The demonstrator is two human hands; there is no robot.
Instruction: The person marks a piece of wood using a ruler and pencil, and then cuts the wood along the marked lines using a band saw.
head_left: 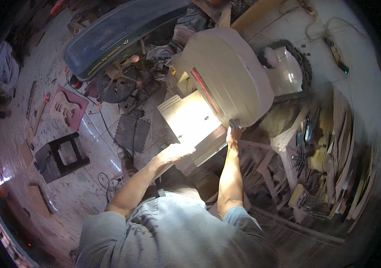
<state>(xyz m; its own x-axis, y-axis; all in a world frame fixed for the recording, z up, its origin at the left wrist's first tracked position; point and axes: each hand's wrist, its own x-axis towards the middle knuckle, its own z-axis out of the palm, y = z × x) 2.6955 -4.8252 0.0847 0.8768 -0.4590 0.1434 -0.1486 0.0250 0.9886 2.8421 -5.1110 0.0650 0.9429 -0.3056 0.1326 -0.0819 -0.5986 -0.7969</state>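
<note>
A large cream-coloured machine housing (233, 76), which looks like the upper part of a band saw, stands in front of me. Under it lies a strongly lit work table (172, 109), its surface washed out by glare. My right hand (232, 134) is raised to a dark knob (234, 123) at the housing's near lower edge, fingers closed around it. At the table's near left edge rests my left hand (176, 152); its fingers are lost in the bright light, so I cannot make out whether they hold anything.
Upright wood offcuts (333, 147) fill a rack at right. A guitar-shaped wooden body (65, 108) lies on the left floor near a dark stool-like frame (65, 156). Behind stands a long dark blue case (119, 38). Cables (105, 123) cross the floor.
</note>
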